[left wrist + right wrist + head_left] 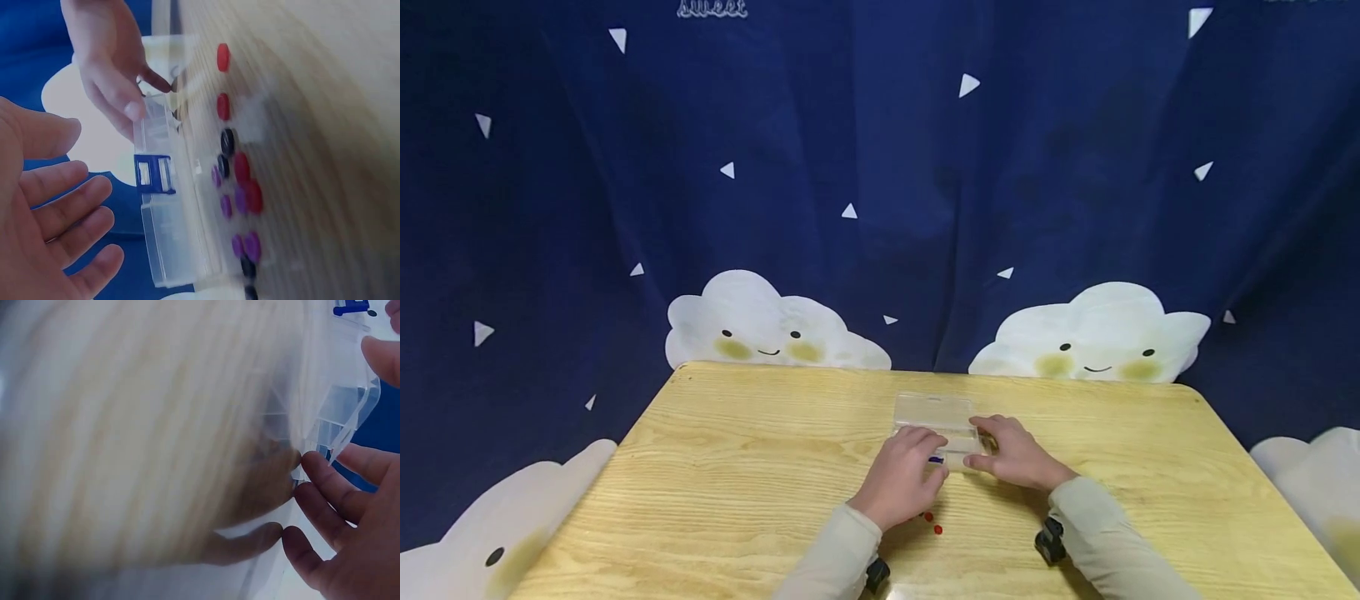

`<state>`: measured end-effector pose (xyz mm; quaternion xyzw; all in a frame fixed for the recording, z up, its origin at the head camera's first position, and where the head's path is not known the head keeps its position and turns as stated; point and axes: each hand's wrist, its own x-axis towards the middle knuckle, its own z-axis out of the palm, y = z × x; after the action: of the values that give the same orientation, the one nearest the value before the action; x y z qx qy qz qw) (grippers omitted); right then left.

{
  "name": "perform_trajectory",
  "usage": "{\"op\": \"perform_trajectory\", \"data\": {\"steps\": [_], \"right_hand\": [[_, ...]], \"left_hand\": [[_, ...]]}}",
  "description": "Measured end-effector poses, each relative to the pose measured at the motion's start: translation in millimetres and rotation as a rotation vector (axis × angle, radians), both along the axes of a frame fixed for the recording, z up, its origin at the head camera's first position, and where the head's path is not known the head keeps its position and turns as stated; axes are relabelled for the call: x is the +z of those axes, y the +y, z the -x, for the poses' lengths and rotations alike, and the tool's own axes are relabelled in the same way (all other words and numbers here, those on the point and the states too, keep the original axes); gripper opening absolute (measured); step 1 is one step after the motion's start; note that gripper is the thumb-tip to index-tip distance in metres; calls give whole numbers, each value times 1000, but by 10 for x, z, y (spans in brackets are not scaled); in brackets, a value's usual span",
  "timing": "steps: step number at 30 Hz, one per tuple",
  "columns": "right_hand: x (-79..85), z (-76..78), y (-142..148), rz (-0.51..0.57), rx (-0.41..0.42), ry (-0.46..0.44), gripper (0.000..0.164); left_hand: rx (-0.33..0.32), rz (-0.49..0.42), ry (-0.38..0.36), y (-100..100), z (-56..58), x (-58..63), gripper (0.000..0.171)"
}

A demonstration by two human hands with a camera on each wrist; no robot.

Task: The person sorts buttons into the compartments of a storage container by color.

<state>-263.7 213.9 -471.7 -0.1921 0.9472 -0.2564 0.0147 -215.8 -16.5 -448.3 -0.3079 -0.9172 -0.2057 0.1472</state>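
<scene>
A clear plastic box [170, 244] with a blue latch [143, 182] stands on the table, its transparent lid [932, 408] tilted back in the head view. My right hand [1018, 454] holds the box's right end, thumb at the near corner and fingers along the side. My left hand [901, 475] is near the box's left front; in the left wrist view its loosely bent fingers are apart from the box, with nothing in them. Small round red, purple and black discs lie in front of the box, including a red disc [224, 106] and a black disc [227, 142]. My left hand hides most of them in the head view.
The light wooden table [737, 450] extends to both sides of the box. Behind it hangs a dark blue curtain [910, 167] printed with clouds and white triangles. Dark wrist devices, such as the right one [1050, 542], sit under both sleeves.
</scene>
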Motion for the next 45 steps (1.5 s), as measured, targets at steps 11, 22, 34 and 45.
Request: {"op": "perform_trajectory", "data": {"steps": [11, 22, 34, 45], "right_hand": [[-68, -28, -12, -18, -44, -9, 71], [-49, -17, -57, 15, -34, 5, 70], [-21, 35, -24, 81, 14, -51, 67], [-51, 69, -19, 85, -6, -72, 68]], "left_hand": [[-16, -24, -28, -335, -155, 31, 32], [-3, -13, -44, -644, -280, 37, 33], [48, -18, -74, -930, -271, -10, 32], [26, -33, -191, -1018, -162, -110, 31]]}}
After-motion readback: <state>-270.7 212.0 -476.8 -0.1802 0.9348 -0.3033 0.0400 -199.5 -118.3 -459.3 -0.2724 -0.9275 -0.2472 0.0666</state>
